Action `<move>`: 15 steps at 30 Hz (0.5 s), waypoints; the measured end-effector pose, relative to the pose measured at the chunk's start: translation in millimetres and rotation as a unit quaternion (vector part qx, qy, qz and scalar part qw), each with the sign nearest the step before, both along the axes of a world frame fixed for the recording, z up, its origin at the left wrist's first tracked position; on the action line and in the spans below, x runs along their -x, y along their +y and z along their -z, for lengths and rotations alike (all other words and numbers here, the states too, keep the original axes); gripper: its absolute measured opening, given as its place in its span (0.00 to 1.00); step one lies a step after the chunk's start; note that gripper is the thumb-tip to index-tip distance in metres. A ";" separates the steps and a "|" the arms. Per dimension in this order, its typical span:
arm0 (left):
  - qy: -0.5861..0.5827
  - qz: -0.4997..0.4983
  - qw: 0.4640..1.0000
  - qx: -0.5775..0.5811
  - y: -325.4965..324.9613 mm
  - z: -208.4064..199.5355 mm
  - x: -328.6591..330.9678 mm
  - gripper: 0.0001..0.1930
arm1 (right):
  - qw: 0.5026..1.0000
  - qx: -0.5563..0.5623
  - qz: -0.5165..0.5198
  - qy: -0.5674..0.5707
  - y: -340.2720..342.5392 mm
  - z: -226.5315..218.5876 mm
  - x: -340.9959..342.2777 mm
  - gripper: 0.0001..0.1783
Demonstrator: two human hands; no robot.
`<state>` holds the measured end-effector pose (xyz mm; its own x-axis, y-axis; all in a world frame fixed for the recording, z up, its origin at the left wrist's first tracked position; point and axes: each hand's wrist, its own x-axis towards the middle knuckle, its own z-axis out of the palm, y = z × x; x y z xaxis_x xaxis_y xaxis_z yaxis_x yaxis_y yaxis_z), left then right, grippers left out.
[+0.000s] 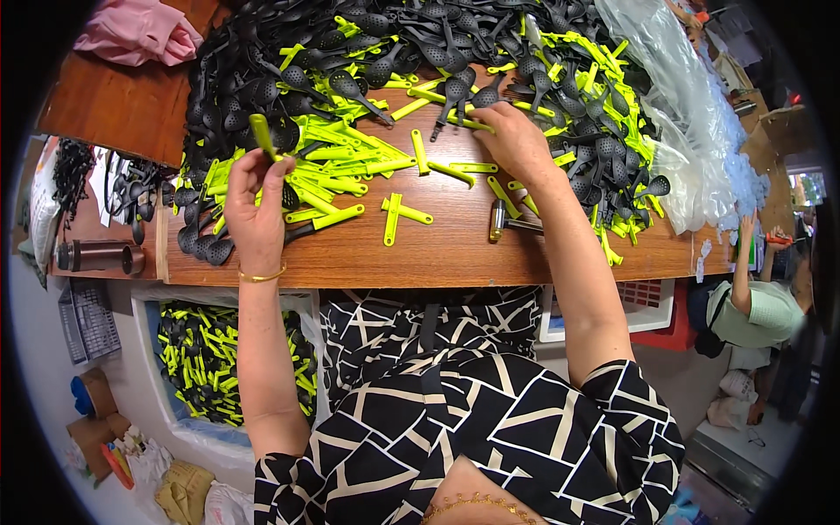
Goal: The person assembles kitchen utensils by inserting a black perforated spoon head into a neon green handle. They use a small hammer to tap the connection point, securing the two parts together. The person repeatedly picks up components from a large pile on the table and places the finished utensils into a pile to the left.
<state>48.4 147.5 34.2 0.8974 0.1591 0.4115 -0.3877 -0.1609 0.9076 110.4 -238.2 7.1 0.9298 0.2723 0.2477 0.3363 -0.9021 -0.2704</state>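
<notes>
My left hand [254, 197] is raised over the left side of the table, its thumb and fingers pinching a lime-green handle [261, 133] that points upward. Just behind it lies a heap of loose lime-green handles [337, 157]. Farther right, my right hand [516, 144] reaches to the edge of the pile with its fingers curled down. By its fingertips are a black perforated spoon head [487, 93] and another lime-green handle [471, 123]; which of them the fingers grip is hidden. Between my hands, several handles lie scattered, two of them crossed [394, 214].
A large pile of black utensil heads [262, 74] covers the back of the wooden table [350, 267]. Clear plastic sheeting [691, 114] drapes the right side. Below left stands a lined bin [166, 424] of black and green pieces. Another person [752, 302] is at far right.
</notes>
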 end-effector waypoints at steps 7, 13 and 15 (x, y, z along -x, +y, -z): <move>0.156 0.054 0.975 0.146 -14.4 -17.2 40.5 0.15 | 0.961 -0.217 0.108 0.135 -36.5 -14.2 2.5 0.18; 0.316 0.153 0.904 0.245 -51.0 9.6 84.2 0.14 | 0.970 -0.233 0.067 0.008 -45.1 -9.0 -0.4 0.13; 0.345 0.165 0.889 0.254 -59.7 18.7 96.6 0.14 | 0.983 -0.176 0.006 -0.050 -37.6 -6.9 -7.0 0.11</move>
<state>-48.2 87.8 15.5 0.9407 -0.1516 -0.3034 0.3384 0.3568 0.8708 117.4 -275.8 14.0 0.8985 0.1432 0.4151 0.3675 -0.7626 -0.5324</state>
